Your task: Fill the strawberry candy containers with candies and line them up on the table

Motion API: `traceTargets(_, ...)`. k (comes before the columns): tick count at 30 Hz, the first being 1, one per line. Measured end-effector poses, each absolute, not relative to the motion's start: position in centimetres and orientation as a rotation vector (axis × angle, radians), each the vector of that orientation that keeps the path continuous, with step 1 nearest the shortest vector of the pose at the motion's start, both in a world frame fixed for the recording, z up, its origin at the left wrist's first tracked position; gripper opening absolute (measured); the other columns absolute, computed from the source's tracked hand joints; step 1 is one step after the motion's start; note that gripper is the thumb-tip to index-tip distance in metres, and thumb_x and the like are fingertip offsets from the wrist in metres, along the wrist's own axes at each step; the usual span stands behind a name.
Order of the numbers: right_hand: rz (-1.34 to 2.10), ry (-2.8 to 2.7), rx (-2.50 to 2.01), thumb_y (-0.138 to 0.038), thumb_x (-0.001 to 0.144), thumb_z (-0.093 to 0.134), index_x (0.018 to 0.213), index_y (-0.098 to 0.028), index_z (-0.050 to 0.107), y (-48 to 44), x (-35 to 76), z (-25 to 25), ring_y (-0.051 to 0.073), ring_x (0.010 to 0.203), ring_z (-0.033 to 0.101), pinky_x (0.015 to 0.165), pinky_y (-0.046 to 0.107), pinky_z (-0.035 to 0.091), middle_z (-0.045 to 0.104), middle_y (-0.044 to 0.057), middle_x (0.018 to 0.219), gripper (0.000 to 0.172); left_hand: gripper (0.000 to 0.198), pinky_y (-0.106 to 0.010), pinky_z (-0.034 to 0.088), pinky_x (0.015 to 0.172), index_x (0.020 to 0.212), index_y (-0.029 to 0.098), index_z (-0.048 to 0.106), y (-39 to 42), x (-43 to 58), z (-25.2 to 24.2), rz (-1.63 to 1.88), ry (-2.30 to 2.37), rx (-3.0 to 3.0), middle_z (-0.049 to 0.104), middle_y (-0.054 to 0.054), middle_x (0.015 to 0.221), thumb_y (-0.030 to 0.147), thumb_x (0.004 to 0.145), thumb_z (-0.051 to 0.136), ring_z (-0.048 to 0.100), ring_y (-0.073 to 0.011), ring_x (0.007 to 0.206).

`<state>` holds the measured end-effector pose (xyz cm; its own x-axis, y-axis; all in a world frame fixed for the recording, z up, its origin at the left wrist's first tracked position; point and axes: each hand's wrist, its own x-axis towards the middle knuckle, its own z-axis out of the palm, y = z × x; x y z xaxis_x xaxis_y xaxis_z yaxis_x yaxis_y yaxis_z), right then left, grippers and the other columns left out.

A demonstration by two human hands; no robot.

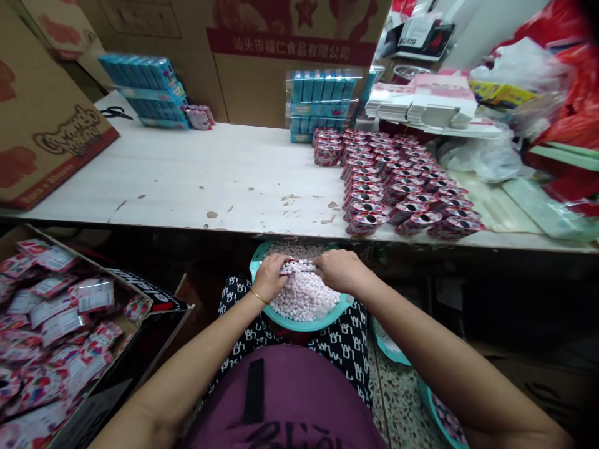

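Observation:
A turquoise basin rests on my lap, filled with small white candy-like pellets. Over it, my left hand is closed round the near-left side of a small red-edged pack, whose top shows white pellets. My right hand is curled at the right end of that pack, fingers folded inward. What its fingertips grip is hidden. Rows of red oval packs with dark round openings stand on the white table ahead.
An open carton of printed sachets stands at left. Blue boxes, large cartons and white-pink flat boxes line the table's back. Plastic bags pile up at right. Other turquoise basins sit on the floor.

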<state>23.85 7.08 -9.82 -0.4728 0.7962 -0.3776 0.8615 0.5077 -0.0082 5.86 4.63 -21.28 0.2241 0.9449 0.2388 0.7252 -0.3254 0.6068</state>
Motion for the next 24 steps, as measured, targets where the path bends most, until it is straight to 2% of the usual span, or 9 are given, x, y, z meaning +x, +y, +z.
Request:
traceTargets(8, -0.251, 2.418, 1.367, -0.022, 0.079, 0.041, 0.093, -0.013, 0.064, 6.9, 22.3, -8.0, 0.023, 0.084, 0.061, 0.073, 0.034, 0.043, 0.065, 0.016, 0.09, 0.028, 0.038, -0.033, 0.043, 0.082, 0.096, 0.018, 0.056, 4.9, 5.4, -21.3, 0.911, 1.537, 1.975, 0.058, -0.004, 0.093, 0.005, 0.061, 0.056, 0.053, -0.0185, 0.09)
traceTargets(12, -0.206, 2.427, 1.399, -0.023, 0.08, 0.039, 0.093, -0.016, 0.064, 6.7, 23.6, -7.6, 0.023, 0.081, 0.06, 0.069, 0.033, 0.043, 0.064, 0.014, 0.092, 0.029, 0.033, -0.032, 0.043, 0.082, 0.095, 0.018, 0.058, 5.1, 5.2, -21.5, 1.004, 1.507, 1.829, 0.058, -0.004, 0.093, 0.012, 0.063, 0.062, 0.054, -0.0173, 0.089)
traceTargets(16, -0.282, 2.449, 1.509, -0.032, 0.081, 0.04, 0.104, -0.024, 0.059, 6.8, 26.8, -7.9, 0.02, 0.085, 0.058, 0.071, 0.03, 0.041, 0.063, 0.007, 0.099, 0.03, 0.036, -0.032, 0.045, 0.079, 0.094, 0.016, 0.058, 5.5, 5.0, -21.9, 1.093, 1.451, 1.569, 0.06, -0.005, 0.091, 0.024, 0.061, 0.069, 0.057, -0.0165, 0.084)
traceTargets(19, -0.393, 2.452, 1.712, -0.039, 0.077, 0.047, 0.104, -0.028, 0.058, 6.6, 29.9, -10.0, 0.017, 0.082, 0.058, 0.067, 0.026, 0.04, 0.064, 0.001, 0.094, 0.03, 0.043, -0.031, 0.046, 0.077, 0.095, 0.014, 0.057, 5.7, 4.8, -22.1, 1.123, 1.388, 1.379, 0.061, -0.005, 0.091, 0.026, 0.057, 0.071, 0.058, -0.0159, 0.082)
traceTargets(24, -0.784, 2.368, 1.992, -0.04, 0.072, 0.055, 0.08, -0.023, 0.062, 3.4, 32.3, -17.5, 0.013, 0.067, 0.056, 0.058, 0.021, 0.037, 0.063, -0.002, 0.071, 0.02, 0.043, -0.029, 0.044, 0.078, 0.094, 0.014, 0.057, 5.5, 5.3, -21.6, 1.143, 1.355, 1.349, 0.061, -0.004, 0.09, 0.025, 0.055, 0.072, 0.057, -0.0145, 0.081)
